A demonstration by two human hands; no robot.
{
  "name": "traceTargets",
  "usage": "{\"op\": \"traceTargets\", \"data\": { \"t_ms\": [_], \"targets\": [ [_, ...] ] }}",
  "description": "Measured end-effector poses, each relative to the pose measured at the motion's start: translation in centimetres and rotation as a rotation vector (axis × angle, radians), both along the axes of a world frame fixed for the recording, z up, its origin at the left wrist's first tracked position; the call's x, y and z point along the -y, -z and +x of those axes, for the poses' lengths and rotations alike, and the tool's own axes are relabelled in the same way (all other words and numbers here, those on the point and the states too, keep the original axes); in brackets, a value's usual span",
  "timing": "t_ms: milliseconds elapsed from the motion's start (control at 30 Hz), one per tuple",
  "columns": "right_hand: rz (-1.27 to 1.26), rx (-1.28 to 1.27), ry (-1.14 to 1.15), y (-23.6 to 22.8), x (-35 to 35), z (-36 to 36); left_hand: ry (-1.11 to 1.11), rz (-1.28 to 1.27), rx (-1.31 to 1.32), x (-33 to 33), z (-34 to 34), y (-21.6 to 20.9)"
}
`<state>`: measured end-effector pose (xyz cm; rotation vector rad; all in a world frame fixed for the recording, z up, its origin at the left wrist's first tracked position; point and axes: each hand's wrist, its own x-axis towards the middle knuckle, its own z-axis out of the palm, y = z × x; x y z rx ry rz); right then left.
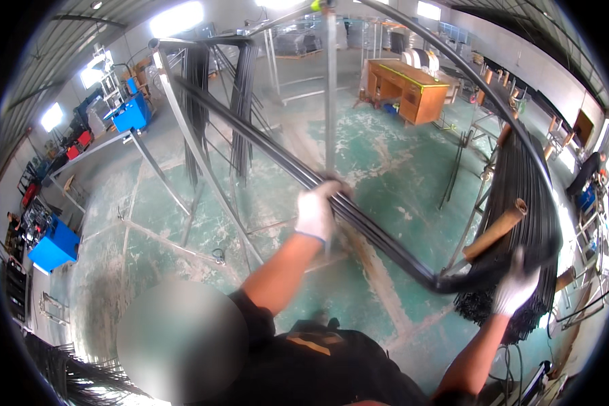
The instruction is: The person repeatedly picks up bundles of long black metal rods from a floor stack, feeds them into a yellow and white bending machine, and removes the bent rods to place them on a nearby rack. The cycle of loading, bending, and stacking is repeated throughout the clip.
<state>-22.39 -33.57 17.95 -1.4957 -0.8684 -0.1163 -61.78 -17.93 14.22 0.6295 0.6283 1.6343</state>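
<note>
A bundle of long black flexible strips (277, 153) slants from the metal rack at upper left down toward the right. My left hand (316, 211), in a white glove, is closed around its middle. Past that grip, the bundle sags and bends to the right. There my right hand (516, 287), also gloved, grips the strips, thumb up; its fingers are partly hidden. Just behind the right hand hangs a thick mass of black strips (521, 189), with a brown cardboard tube (497, 230) sticking out across it.
A metal frame with an upright post (330, 88) stands before me, and more black strips (242, 108) hang from its left side. Further off are a wooden desk (419, 98) and blue machines (130, 113). A person (587, 172) is at far right. Cables (511, 365) lie at lower right.
</note>
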Motion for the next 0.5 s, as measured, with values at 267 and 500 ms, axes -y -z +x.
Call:
{"op": "traceTargets", "data": {
  "t_ms": [267, 500],
  "targets": [
    [-0.100, 0.776, -0.203, -23.7, -27.4, -18.4, -0.121, 0.346, -0.114, -15.4, -21.7, 1.5],
    [0.290, 1.005, -0.541, -14.4, -26.8, -32.5, -0.216, 0.178, 0.309, -16.1, -21.1, -6.6]
  ]
}}
